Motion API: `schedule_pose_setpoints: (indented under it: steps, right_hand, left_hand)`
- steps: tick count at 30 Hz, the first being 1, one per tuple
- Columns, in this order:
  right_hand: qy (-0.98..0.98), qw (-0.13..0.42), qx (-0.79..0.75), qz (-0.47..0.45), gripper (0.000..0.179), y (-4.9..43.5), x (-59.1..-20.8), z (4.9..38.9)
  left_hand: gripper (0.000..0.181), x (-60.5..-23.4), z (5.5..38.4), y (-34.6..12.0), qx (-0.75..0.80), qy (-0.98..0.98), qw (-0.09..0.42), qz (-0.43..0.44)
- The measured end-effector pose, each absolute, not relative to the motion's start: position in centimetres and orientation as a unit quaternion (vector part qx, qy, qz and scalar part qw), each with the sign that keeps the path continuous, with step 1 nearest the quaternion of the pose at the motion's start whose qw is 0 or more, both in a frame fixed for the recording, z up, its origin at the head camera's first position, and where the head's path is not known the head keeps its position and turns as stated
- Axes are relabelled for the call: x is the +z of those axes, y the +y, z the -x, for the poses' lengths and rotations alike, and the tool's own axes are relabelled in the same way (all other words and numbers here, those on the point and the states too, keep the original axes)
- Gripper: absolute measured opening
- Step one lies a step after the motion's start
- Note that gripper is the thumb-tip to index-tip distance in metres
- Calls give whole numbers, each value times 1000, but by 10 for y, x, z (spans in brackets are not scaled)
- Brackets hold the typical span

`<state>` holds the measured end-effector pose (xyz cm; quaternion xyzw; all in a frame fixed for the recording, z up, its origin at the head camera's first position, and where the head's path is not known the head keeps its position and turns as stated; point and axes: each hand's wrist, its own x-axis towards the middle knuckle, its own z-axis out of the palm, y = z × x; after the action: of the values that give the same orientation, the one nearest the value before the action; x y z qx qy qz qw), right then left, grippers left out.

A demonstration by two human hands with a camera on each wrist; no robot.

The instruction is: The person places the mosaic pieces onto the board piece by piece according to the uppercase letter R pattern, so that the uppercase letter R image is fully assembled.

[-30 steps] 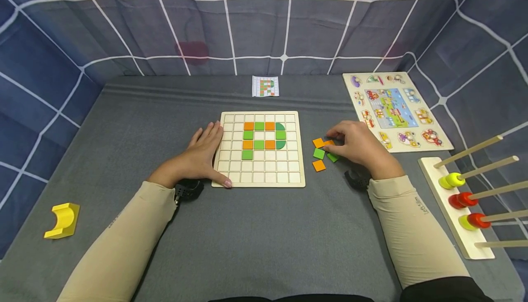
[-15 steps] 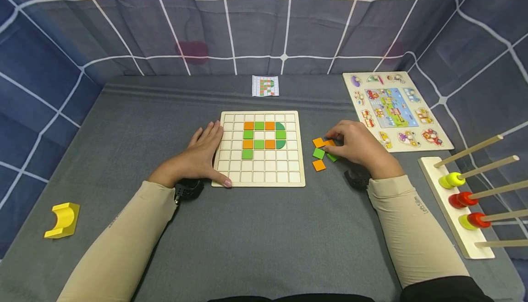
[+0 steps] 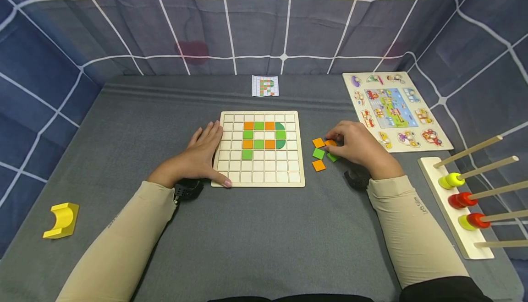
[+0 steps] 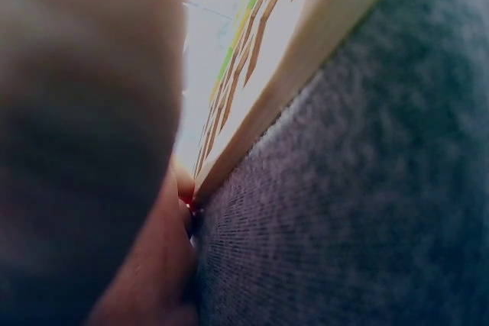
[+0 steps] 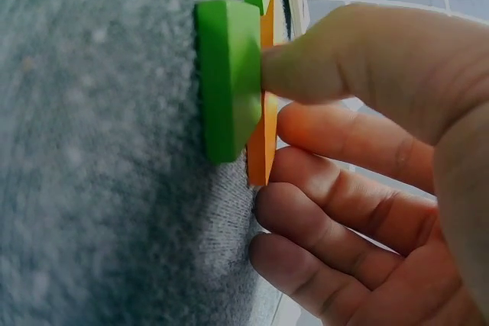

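In the head view my left hand (image 3: 200, 155) lies spread along the left edge of a wooden grid board (image 3: 273, 177), its thumb on the near left corner. Orange and green square tiles (image 3: 258, 144) and darker green rounded tiles (image 3: 280, 144) sit in some of the grid's cells. To the right of the board, my right hand (image 3: 352, 142) pinches an orange square tile (image 5: 262, 150) at the loose pile. A green tile (image 5: 229, 82) lies against it. Other loose tiles are an orange one (image 3: 318, 165) and a green one (image 3: 318, 153).
A small pattern card (image 3: 265, 86) lies behind the board. At the back right is a picture puzzle board (image 3: 359, 92), with a peg stand (image 3: 458, 222) holding red and yellow beads in front of it. A yellow curved block (image 3: 66, 220) stands at the left.
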<state>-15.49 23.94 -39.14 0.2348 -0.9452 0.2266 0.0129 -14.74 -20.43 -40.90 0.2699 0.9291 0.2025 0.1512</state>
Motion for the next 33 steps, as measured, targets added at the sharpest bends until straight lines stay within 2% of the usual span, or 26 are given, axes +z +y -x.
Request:
schedule_pose_setpoints:
  steps: [16,33]
  right_hand:
    - [-945,-18,240,-220,22,239,-390,156]
    - [-944,6,233,-235,22,238,-393,155]
  left_hand:
    - [162,-409,147,-204,204,930,148,-268]
    - [163,-408,147,-204,204,928,153,-271]
